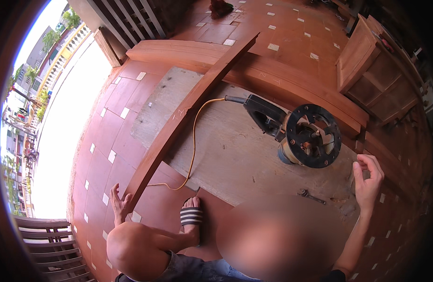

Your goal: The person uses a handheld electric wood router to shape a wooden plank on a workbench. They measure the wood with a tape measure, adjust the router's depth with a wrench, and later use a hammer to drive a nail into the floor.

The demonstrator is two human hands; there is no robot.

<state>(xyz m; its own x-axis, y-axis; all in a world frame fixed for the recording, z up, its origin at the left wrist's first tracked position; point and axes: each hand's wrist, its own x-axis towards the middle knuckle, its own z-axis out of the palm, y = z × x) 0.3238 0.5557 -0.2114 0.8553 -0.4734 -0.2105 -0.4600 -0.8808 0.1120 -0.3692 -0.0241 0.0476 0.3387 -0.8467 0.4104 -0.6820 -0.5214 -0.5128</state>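
A long reddish-brown wooden beam [179,115] lies slantwise across a worn board [216,141]. At the beam's near left end is my left hand [120,203], fingers spread; whether it touches the wood I cannot tell. My right hand [369,182] hovers at the board's right edge, fingers loosely curled and thumb apart, with nothing visible in it. On the board rests a router [268,117], its round black base plate [298,157] tilted upward and its yellow cord [194,141] running left under the beam. A small wrench [312,196] lies near the board's front edge.
Thick curved timbers [277,84] lie behind the board, under the beam's far end. A wooden cabinet [367,75] stands at the far right. My sandalled foot [191,217] is on the tiled floor [99,160]. A slatted wooden piece [52,244] sits at lower left.
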